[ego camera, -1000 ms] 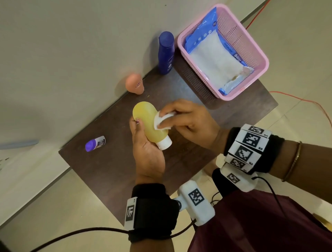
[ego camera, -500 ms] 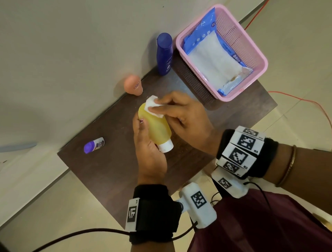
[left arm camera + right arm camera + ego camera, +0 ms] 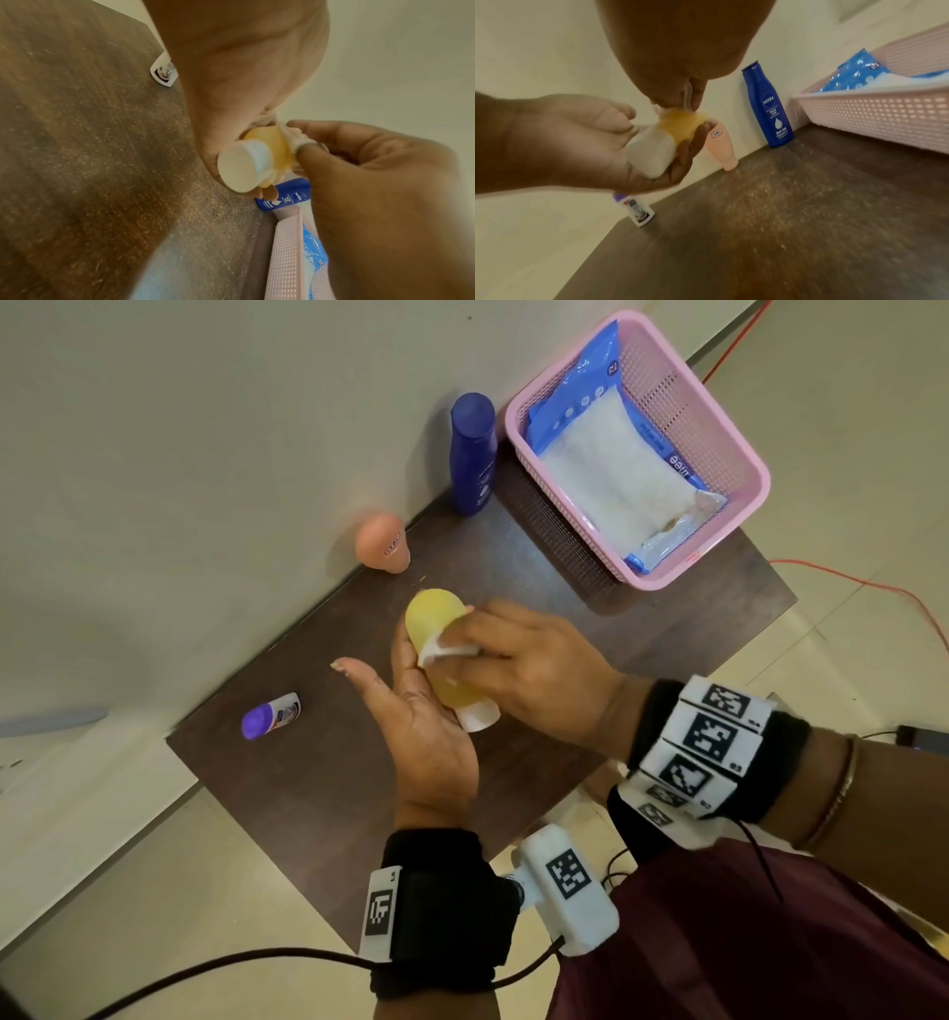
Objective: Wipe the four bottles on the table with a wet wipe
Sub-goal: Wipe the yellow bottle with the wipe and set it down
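Note:
My left hand (image 3: 429,731) holds a yellow bottle (image 3: 431,614) with a white cap (image 3: 480,717) above the dark table (image 3: 318,788), cap toward me. Its fingers curl under the bottle (image 3: 680,123) and its thumb sticks out to the left. My right hand (image 3: 524,660) pinches a folded white wet wipe (image 3: 442,652) and presses it on the bottle's right side. A blue bottle (image 3: 471,454) and a peach bottle (image 3: 382,541) stand by the wall. A small white bottle with a purple cap (image 3: 269,715) stands at the left.
A pink basket (image 3: 565,526) holding a blue pack of wipes (image 3: 616,490) sits on the table's far right corner. The wall runs along the table's far edge. Red cable lies on the floor to the right.
The wipe slid from the bottle's far end back to its middle. My left thumb came off the bottle and now points out to the left.

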A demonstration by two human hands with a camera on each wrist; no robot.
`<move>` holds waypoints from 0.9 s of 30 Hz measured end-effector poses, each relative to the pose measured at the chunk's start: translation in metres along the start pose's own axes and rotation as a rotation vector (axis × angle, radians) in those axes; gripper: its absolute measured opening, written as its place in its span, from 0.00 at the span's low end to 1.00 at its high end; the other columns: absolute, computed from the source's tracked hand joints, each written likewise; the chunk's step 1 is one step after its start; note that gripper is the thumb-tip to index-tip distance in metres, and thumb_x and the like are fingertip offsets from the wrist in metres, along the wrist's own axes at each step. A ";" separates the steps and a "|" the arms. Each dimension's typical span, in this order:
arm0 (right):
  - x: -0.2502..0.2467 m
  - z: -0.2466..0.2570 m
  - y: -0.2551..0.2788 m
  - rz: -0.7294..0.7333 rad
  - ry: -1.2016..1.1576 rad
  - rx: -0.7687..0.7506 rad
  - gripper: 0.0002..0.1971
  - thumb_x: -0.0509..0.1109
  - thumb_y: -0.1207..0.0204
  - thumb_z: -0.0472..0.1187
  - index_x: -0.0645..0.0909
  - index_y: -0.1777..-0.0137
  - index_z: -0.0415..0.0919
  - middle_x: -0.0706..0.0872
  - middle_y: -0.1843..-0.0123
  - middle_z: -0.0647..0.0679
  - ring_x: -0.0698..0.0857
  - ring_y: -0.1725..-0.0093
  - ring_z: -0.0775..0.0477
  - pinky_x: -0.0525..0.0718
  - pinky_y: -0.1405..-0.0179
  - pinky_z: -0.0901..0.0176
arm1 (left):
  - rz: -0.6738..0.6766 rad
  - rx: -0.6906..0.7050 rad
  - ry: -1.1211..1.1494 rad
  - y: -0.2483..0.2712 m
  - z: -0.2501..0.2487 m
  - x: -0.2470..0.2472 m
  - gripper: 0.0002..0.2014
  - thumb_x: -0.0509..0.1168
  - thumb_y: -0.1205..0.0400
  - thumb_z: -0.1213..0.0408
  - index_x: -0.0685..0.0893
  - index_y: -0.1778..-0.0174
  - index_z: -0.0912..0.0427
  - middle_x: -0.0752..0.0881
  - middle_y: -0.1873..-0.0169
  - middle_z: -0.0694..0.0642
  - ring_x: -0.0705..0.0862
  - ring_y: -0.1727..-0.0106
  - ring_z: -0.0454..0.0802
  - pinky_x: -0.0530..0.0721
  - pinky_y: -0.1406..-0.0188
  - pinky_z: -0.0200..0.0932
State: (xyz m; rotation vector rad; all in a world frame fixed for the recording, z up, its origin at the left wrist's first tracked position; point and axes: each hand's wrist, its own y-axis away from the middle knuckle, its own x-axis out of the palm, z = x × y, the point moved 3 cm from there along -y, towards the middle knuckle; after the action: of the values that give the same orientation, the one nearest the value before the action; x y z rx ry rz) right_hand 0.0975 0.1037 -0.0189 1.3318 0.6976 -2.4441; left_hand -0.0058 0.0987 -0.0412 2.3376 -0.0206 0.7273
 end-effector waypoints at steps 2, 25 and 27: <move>-0.004 -0.010 -0.019 0.002 0.022 0.053 0.13 0.64 0.28 0.37 0.87 0.48 0.35 0.87 0.51 0.36 0.86 0.55 0.37 0.85 0.63 0.53 | -0.013 0.004 0.013 0.000 0.003 0.002 0.41 0.29 0.20 0.33 0.71 0.24 0.51 0.82 0.31 0.54 0.80 0.31 0.48 0.73 0.28 0.48; 0.010 0.007 0.035 0.059 -0.245 0.020 0.11 0.63 0.19 0.36 0.85 0.43 0.38 0.84 0.44 0.37 0.82 0.46 0.38 0.85 0.53 0.46 | -0.219 0.027 0.067 -0.003 0.004 -0.015 0.21 0.53 0.15 0.46 0.71 0.30 0.51 0.86 0.55 0.52 0.87 0.60 0.48 0.86 0.57 0.49; 0.008 0.008 0.034 0.041 -0.240 0.097 0.12 0.63 0.20 0.36 0.86 0.44 0.37 0.85 0.45 0.36 0.80 0.46 0.41 0.82 0.51 0.52 | -0.168 0.044 0.042 -0.005 0.002 -0.012 0.15 0.51 0.13 0.51 0.72 0.33 0.48 0.87 0.51 0.53 0.86 0.58 0.49 0.86 0.55 0.50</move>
State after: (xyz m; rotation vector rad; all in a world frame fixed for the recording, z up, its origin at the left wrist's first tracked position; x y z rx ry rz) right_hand 0.1026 0.0703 -0.0319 1.0481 0.4937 -2.5752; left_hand -0.0142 0.0996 -0.0517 2.3311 0.2099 0.6993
